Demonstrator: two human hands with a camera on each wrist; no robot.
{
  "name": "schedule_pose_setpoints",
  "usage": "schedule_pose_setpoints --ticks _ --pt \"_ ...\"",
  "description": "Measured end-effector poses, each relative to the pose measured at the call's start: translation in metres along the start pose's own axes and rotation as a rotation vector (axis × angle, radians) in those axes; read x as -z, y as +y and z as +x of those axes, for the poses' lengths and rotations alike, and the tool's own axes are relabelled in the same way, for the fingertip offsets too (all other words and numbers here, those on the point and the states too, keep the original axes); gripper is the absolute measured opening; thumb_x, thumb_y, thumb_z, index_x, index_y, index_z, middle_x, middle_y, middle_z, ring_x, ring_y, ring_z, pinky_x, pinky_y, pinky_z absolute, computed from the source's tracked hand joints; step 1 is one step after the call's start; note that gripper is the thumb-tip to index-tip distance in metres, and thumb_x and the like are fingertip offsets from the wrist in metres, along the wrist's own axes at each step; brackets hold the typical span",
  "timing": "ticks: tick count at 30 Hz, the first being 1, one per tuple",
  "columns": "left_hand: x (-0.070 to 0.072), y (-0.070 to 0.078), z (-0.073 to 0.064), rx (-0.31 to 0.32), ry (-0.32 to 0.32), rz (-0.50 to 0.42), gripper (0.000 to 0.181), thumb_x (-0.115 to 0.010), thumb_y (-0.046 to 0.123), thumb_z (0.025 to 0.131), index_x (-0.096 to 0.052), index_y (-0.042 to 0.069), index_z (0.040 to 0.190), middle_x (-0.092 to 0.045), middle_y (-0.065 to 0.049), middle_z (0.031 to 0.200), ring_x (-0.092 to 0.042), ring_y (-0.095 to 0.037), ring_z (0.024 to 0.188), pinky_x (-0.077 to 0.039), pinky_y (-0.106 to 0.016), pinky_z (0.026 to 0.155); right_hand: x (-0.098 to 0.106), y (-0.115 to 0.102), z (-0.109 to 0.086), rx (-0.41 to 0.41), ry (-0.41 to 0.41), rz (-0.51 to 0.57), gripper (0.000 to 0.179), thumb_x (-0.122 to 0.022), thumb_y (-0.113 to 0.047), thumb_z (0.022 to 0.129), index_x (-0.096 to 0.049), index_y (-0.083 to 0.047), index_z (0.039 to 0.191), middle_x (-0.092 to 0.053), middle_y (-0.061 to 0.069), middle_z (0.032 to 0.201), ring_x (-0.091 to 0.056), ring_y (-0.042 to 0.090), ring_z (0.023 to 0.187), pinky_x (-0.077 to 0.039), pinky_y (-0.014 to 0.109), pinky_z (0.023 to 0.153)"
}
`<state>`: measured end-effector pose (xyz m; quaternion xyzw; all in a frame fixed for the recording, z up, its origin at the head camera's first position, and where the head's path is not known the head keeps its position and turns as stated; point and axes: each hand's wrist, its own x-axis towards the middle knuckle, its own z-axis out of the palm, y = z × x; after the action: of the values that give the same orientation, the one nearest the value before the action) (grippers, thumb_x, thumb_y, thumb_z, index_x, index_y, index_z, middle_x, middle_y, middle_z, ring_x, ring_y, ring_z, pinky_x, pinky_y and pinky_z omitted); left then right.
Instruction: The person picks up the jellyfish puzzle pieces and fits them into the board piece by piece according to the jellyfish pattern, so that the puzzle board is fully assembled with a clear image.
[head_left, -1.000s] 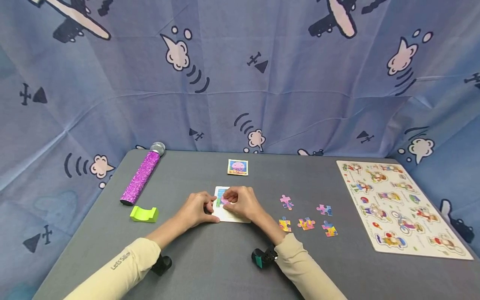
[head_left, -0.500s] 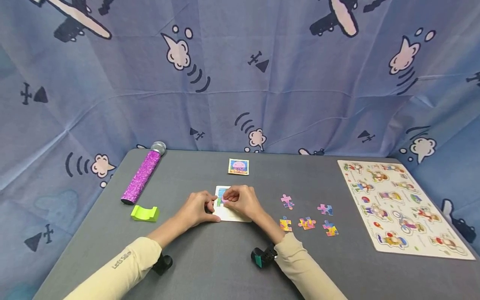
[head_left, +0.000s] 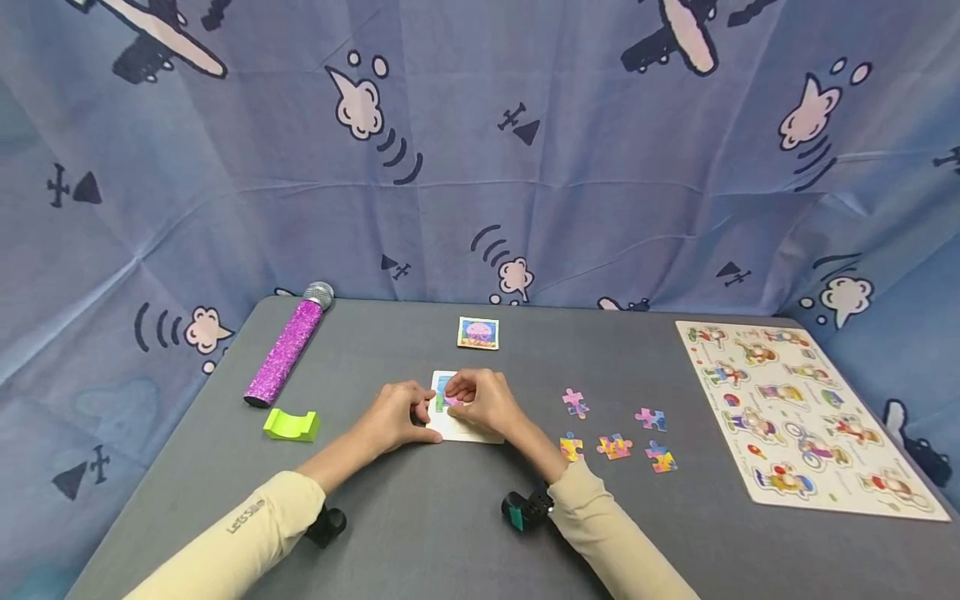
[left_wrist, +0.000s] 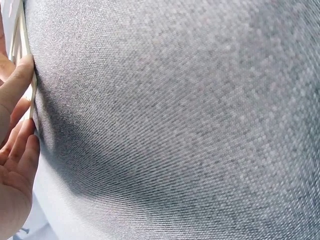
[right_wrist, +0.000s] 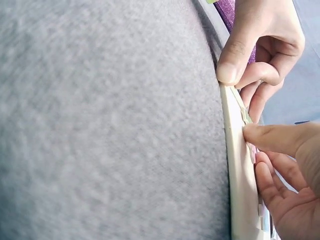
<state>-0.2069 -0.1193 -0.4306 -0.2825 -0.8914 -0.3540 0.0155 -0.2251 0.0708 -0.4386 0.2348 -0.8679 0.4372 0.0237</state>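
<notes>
A small white puzzle board lies flat on the grey table, part of a blue, green and pink picture showing inside its frame. My left hand holds its left side, thumb at the near corner and curled fingers along the edge. Over the picture, my right hand pinches a small pink jigsaw piece, mostly hidden by the fingers. From the right wrist view, the board's pale edge shows both hands at it, the right thumb and fingertips close over its surface.
Several loose jigsaw pieces lie right of the board. A jellyfish picture card is behind it. At left are a purple glitter microphone and a lime-green curved block. A large picture board covers the right side.
Both hands stay at the board almost unmoved; the right fingers shift only slightly over the pink piece.
</notes>
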Motion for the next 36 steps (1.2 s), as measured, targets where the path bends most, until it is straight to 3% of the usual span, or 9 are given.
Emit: schedule_pose_setpoints --ticks 6,15,36 --pt "0.000 0.000 0.001 0.012 -0.008 0.005 0.034 -0.091 0.016 0.061 -0.058 0.007 0.061 -0.068 -0.012 0.096 -0.066 -0.029 0.093 -0.050 -0.032 0.073 0.000 0.013 -0.001 0.081 0.021 0.073 0.020 -0.082 -0.001 0.070 -0.070 -0.003 0.085 -0.069 0.002 0.075 -0.065 0.008 0.068 -0.052 0.021 0.063" --pt "-0.001 -0.003 0.002 0.016 -0.011 0.006 0.036 -0.091 0.017 0.061 -0.057 0.007 0.061 -0.069 -0.012 0.098 -0.066 -0.027 0.090 -0.049 -0.030 0.072 0.004 0.001 -0.001 -0.038 -0.023 0.057 0.019 -0.080 0.004 0.071 -0.070 0.002 0.087 -0.071 0.010 0.080 -0.068 0.020 0.075 -0.053 0.024 0.069" --pt "-0.001 -0.001 0.001 0.020 -0.003 -0.001 0.035 -0.091 0.016 0.060 -0.058 0.008 0.061 -0.069 -0.012 0.096 -0.066 -0.027 0.092 -0.050 -0.032 0.073 0.000 -0.001 -0.004 -0.083 0.062 0.130 0.022 -0.080 0.009 0.069 -0.069 0.006 0.087 -0.071 0.016 0.081 -0.070 0.023 0.073 -0.052 0.019 0.064"
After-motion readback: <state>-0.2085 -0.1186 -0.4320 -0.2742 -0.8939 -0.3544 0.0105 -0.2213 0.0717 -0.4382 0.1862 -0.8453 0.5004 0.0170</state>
